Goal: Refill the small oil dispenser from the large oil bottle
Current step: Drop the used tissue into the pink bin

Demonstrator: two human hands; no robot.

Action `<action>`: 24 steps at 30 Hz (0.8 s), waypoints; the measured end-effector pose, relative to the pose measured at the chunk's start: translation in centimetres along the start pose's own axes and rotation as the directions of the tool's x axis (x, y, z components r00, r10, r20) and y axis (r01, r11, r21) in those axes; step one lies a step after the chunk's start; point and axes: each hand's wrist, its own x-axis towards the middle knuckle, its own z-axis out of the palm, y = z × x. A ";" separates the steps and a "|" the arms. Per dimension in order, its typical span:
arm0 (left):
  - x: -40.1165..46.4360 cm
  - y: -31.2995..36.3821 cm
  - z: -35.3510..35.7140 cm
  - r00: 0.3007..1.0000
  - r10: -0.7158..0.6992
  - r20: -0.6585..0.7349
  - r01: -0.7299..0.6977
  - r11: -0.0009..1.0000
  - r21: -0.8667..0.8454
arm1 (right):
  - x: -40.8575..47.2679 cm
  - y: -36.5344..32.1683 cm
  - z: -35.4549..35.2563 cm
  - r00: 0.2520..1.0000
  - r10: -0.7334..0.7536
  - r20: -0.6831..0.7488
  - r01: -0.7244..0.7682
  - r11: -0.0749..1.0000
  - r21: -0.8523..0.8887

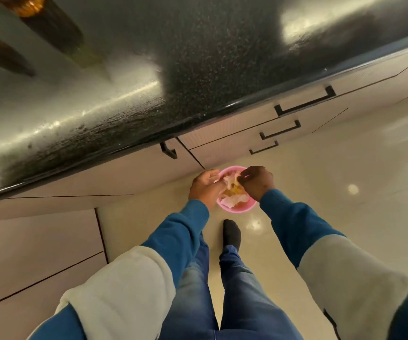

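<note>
- Pink plastic bin [237, 209] stands on the floor [345, 192] just below the cabinet drawers [247, 141], part-filled with crumpled tissue [232, 200].
- Left hand [204, 186] and right hand [255, 181] both reach over the bin's rim; each appears to pinch the tissue, though the blur leaves the grip uncertain.
- Two dark bottles [48, 23] stand at the far left of the black stone desk [198, 57], well apart from both hands; which is the dispenser cannot be told.
- Desk surface looks streaked and glossy, possibly oily.
- Risk, as judged: oily fingers could slip on a bottle at the next lift; tissue dropped beside the bin could soil the floor underfoot.
</note>
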 end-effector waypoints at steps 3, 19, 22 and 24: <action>-3.0 2.3 -1.7 0.997 0.070 -0.016 -0.071 0.994 -0.087 | -2.6 -2.8 -1.6 0.992 -0.114 0.053 0.108 0.990 0.094; -18.6 13.3 -16.4 0.834 0.298 -0.465 -0.495 0.777 -0.390 | -18.9 -24.4 -7.5 0.704 -0.709 0.045 0.680 0.691 0.245; -19.3 14.0 -19.5 0.800 0.292 -0.524 -0.533 0.747 -0.398 | -19.4 -27.7 -6.1 0.665 -0.746 0.044 0.718 0.654 0.237; -19.1 14.0 -21.5 0.789 0.269 -0.553 -0.544 0.725 -0.424 | -19.3 -29.8 -4.8 0.645 -0.763 0.050 0.736 0.637 0.227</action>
